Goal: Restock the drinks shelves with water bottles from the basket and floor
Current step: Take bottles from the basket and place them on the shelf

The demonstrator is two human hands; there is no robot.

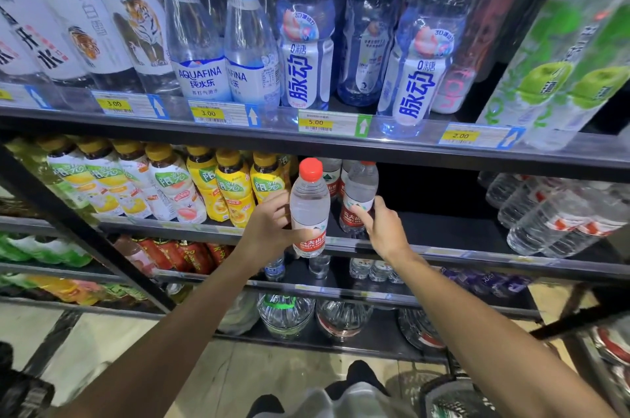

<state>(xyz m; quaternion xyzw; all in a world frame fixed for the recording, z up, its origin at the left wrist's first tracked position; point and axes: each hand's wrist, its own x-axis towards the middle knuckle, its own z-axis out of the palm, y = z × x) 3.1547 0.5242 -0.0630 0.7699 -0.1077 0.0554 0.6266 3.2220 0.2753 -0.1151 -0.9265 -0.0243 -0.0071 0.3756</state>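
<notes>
A red-capped water bottle (309,209) stands upright in the left hand (269,226), held just in front of the edge of the middle shelf (443,240). The thumb crosses the bottle's red label low down and the fingers curl around its far side, so the hand grasps it firmly. Just right of that bottle, on the middle shelf, a second red-labelled water bottle (359,199) stands upright, and the right hand (383,230) touches its lower part with the index finger stretched against the label; whether the other fingers wrap around it cannot be told. Behind these two, further back on the same shelf, more red-capped bottles (332,175) stand. To the left on the middle shelf sits a row of yellow-capped drink bottles (235,192). Far to the right on that shelf lie clear water bottles (552,213) with red labels. The shelf above carries large blue-capped bottles (306,28) and tiger-label bottles (143,18), with yellow price tags (315,123) along its front rail. Below the middle shelf, large clear water jugs (286,315) rest near the floor.
</notes>
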